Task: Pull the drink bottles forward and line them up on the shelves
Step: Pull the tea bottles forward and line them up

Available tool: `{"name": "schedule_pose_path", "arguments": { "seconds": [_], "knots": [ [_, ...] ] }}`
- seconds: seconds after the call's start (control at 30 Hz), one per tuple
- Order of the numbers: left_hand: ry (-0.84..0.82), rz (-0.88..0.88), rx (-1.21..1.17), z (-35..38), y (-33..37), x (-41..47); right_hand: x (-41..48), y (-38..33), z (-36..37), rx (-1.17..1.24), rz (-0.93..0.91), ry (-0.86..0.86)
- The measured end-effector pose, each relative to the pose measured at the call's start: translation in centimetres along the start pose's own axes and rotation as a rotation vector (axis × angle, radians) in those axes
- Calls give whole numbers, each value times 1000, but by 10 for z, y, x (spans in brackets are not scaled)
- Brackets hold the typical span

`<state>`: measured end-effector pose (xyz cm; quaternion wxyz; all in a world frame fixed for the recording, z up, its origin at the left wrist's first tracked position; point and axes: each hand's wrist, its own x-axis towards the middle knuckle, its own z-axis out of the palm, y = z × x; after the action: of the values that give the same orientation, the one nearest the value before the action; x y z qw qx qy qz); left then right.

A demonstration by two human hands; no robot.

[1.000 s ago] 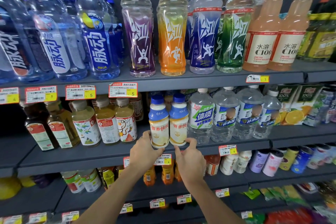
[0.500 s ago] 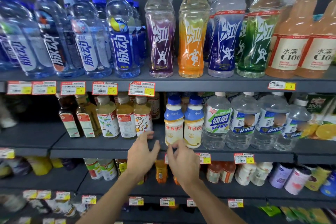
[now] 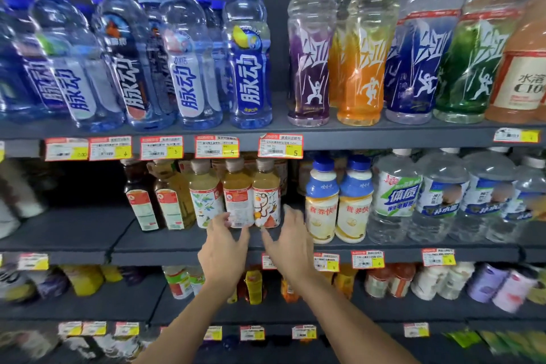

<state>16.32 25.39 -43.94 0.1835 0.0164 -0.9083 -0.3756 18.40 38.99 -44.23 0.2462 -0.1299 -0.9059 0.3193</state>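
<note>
Grey store shelving (image 3: 384, 135): left hand (image 3: 225, 248) and right hand (image 3: 291, 245) hover open-fingered, holding nothing, just before amber tea bottles (image 3: 237, 195) on middle shelf (image 3: 88, 227)

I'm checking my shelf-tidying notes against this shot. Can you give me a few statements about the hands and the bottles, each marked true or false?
1. The left hand and right hand reach, fingers spread, toward the tea bottles on the middle shelf. True.
2. The right hand grips a blue-capped milk bottle. False: it holds nothing; the two blue-capped milk bottles stand to its right.
3. On the top shelf, the purple bottle stands left of the orange bottle. True.
4. The blue water bottles sit on the lowest shelf. False: the blue water bottles fill the top shelf's left part.
</note>
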Motion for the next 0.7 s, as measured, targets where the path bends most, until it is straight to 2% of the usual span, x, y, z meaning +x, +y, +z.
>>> {"name": "schedule_pose_path", "arguments": {
  "seconds": [0.17,0.33,0.5,0.7],
  "knots": [
    [-72,16,32,-7,-23,15,26,-21,23,53,149,-11],
    [-122,-20,123,-4,-32,19,11,-26,27,79,206,107],
    [-105,-45,147,8,-17,13,-13,-17,18,5,202,179],
    [-34,-137,145,32,8,11,-20,-5,6,-44,163,135]
  ]
}}
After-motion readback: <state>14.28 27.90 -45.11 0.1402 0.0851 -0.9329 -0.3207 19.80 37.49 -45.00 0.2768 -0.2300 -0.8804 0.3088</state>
